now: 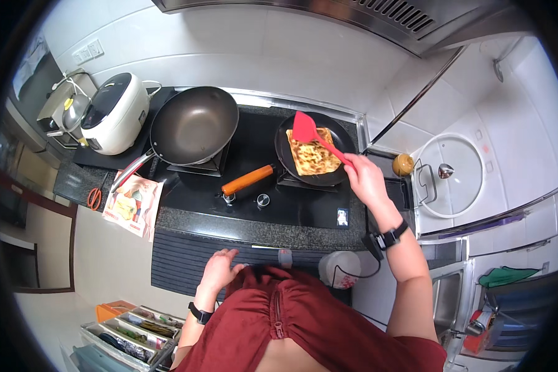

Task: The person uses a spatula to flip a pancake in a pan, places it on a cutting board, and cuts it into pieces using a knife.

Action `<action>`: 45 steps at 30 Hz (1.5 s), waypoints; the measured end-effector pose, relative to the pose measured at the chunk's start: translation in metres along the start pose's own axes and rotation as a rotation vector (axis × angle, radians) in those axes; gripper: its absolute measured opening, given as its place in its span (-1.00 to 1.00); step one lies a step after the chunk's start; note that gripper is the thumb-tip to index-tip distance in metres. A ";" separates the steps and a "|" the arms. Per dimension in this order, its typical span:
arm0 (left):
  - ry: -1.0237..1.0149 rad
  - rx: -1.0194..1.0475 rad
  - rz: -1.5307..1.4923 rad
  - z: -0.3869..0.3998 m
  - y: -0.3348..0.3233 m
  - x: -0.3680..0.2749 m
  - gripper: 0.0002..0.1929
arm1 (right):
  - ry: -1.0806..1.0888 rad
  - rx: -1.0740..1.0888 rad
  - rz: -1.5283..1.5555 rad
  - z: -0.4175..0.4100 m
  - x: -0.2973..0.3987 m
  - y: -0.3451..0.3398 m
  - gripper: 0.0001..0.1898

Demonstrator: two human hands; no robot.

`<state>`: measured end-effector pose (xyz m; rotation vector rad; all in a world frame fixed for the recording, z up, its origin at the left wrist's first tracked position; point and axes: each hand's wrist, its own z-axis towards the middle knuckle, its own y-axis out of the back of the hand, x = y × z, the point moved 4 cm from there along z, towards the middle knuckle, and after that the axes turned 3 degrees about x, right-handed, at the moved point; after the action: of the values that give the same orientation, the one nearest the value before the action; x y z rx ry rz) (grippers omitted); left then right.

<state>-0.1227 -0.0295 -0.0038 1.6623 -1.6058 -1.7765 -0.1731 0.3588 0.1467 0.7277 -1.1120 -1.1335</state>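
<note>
My right hand [366, 180] grips the handle of a red spatula [303, 127]. The spatula's blade lies over the upper left corner of a browned square flatbread [314, 158]; I cannot tell whether it presses on it. Under the bread is a black frying pan [286, 139] on the right burner, its orange-brown wooden handle [248, 180] pointing to the lower left. My left hand [219, 269] hangs low beside my dark red top, in front of the counter edge, with nothing seen in it. Its fingers are slightly spread.
A large wok [195, 125] sits on the left burner, its handle reaching over a printed food bag [134, 204]. Orange-handled scissors [94, 197] and a white rice cooker [116, 114] stand left. At right are a small yellow-brown jar [402, 164] and a glass lid [451, 176].
</note>
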 end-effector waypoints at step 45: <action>0.023 0.157 0.013 0.026 -0.024 -0.034 -0.52 | 0.069 0.195 -0.002 -0.019 0.008 0.051 -0.78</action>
<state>-0.1206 0.0193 -0.0097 1.7277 -1.7822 -1.6566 -0.1380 0.3646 0.1885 0.9128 -1.1739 -1.0036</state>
